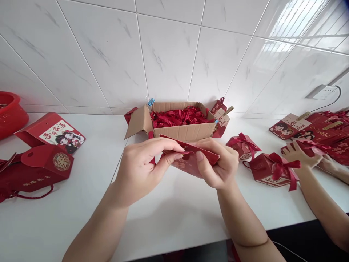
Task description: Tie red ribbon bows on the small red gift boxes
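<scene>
In front of me my right hand [220, 163] is closed around the upper edge of a red gift box [188, 167], its thumb lying on the near face. My left hand [143, 165] pinches the end of a red ribbon [186, 153] against the top of this box, near small holes in its edge. More of the ribbon shows behind the left hand, partly hidden by the fingers. The box is held tilted above the white table, and its far side is out of sight. Just behind the hands stands an open cardboard box [185, 131] heaped with red ribbons [181, 117].
Red gift boxes [46, 163] and a red basin [11, 112] are at the left. On the right stand ribbon-tied boxes [272, 171], where another person's hands [300, 156] hold one more. More boxes [321, 131] are piled near the tiled wall.
</scene>
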### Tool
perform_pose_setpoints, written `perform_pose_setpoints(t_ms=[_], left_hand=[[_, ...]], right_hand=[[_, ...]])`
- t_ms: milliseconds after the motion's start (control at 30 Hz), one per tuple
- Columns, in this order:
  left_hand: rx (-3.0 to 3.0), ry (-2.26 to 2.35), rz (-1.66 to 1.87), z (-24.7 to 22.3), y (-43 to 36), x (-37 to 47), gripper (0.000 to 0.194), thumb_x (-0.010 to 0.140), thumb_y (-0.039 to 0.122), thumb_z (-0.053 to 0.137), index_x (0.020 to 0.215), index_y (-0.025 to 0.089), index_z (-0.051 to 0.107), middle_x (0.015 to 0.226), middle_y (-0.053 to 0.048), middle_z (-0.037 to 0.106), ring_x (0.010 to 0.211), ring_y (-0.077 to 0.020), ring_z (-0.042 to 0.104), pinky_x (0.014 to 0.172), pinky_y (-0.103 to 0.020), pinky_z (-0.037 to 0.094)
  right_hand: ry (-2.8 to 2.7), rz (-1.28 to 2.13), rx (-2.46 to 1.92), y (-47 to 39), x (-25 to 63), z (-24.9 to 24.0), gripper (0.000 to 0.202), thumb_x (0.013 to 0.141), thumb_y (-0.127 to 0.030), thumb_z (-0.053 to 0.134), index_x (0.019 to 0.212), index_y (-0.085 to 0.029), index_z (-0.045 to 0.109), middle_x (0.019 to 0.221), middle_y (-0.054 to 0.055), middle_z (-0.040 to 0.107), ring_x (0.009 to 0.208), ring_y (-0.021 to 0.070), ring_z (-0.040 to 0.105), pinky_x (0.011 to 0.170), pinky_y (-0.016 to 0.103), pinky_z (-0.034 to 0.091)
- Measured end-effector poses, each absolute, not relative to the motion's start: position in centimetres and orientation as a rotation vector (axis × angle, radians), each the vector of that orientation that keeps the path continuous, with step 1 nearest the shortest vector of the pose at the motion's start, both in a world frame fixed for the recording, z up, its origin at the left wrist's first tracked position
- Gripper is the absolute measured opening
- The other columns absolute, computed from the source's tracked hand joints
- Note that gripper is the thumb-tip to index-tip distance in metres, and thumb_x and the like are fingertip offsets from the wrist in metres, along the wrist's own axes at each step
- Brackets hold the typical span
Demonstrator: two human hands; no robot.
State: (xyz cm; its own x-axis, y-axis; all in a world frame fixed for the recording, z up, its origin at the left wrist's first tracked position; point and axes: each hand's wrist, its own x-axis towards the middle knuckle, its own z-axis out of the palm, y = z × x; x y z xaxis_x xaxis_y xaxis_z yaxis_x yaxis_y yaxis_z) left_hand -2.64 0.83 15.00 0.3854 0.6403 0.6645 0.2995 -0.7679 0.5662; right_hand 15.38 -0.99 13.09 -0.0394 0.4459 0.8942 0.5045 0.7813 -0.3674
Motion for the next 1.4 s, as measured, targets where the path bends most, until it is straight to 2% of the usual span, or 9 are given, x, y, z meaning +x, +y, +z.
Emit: perform_pose_setpoints(t_ms=[133,333,467,567,767,1000,1133,1400], left_hand=[[2.32,0.827,1.317,14.8,0.9,-2.6,0.012,0.085,0.019,0.063,0.092,0.029,0.066,0.085,0.005,0.072,0.062,-0.011,0.067,0.056,-0.024,0.057],[2.297,0.871,1.343,14.6,0.6,-2.5,0.015,0.085,0.017,0.063,0.095,0.029,0.064,0.085,0.005,0.071,0.061,-0.0098,0.065,0.055,-0.024,0.056],[2.37,0.893,1.503,14.9,0.7,-2.6,0.015,0.08,0.018,0.07,0.092,0.027,0.064,0.085,0.003,0.066,0.065,-0.0104,0.062,0.054,-0.026,0.053],[2.584,0.829,1.67,15.4,0.9,-2.9,0.021,0.075,0.019,0.076,0.092,0.025,0.066,0.092,0.0,0.06,0.079,-0.0133,0.061,0.062,-0.028,0.053],[2.764,0.511,1.54,15.9,0.8,-3.4,0.026,0.077,0.01,0.073,0.096,0.025,0.065,0.091,-0.001,0.064,0.088,-0.0175,0.06,0.077,-0.037,0.055],[2.931,0.724,1.676,16.0,0.3,-3.1,0.012,0.082,0.021,0.068,0.089,0.03,0.067,0.086,-0.004,0.062,0.089,-0.0231,0.05,0.069,-0.039,0.051],[2.95,0.716,1.687,16.0,0.4,-2.9,0.015,0.085,0.017,0.063,0.092,0.029,0.067,0.094,-0.005,0.065,0.095,-0.0246,0.049,0.074,-0.042,0.05],[2.86,0.679,1.8,15.9,0.4,-2.6,0.013,0.083,0.014,0.064,0.085,0.026,0.062,0.088,-0.005,0.064,0.095,-0.0237,0.054,0.076,-0.042,0.051]], right_hand=[[-1.674,-0.133,-0.758,-0.6,15.4,12.7,0.016,0.08,-0.013,0.052,0.085,-0.023,0.062,0.064,0.002,0.067,0.058,0.0165,0.064,0.048,0.029,0.049],[-1.706,-0.224,-0.744,-0.3,15.3,12.6,0.018,0.075,-0.01,0.053,0.086,-0.022,0.062,0.067,0.003,0.069,0.057,0.0155,0.064,0.048,0.028,0.049],[-1.7,-0.307,-0.688,-0.3,15.4,12.7,0.018,0.072,-0.009,0.054,0.085,-0.019,0.063,0.067,0.004,0.07,0.053,0.0152,0.063,0.045,0.027,0.049],[-1.712,-0.384,-0.584,-0.2,15.5,12.8,0.022,0.068,-0.009,0.054,0.085,-0.018,0.064,0.065,0.004,0.07,0.053,0.0158,0.065,0.044,0.027,0.05],[-1.722,-0.448,-0.456,-0.2,15.9,13.1,0.027,0.066,-0.01,0.053,0.089,-0.017,0.065,0.065,0.004,0.071,0.057,0.018,0.069,0.046,0.027,0.054],[-1.684,-0.45,-0.429,-0.3,15.9,13.1,0.028,0.064,-0.008,0.053,0.088,-0.012,0.067,0.065,0.008,0.071,0.059,0.0203,0.07,0.047,0.029,0.055],[-1.666,-0.452,-0.436,-0.4,15.9,13.1,0.03,0.063,-0.006,0.053,0.089,-0.012,0.067,0.068,0.009,0.072,0.059,0.0202,0.07,0.048,0.029,0.055],[-1.678,-0.44,-0.443,-0.4,15.7,13.1,0.029,0.064,-0.008,0.052,0.089,-0.015,0.066,0.064,0.006,0.07,0.057,0.0188,0.069,0.045,0.028,0.053]])
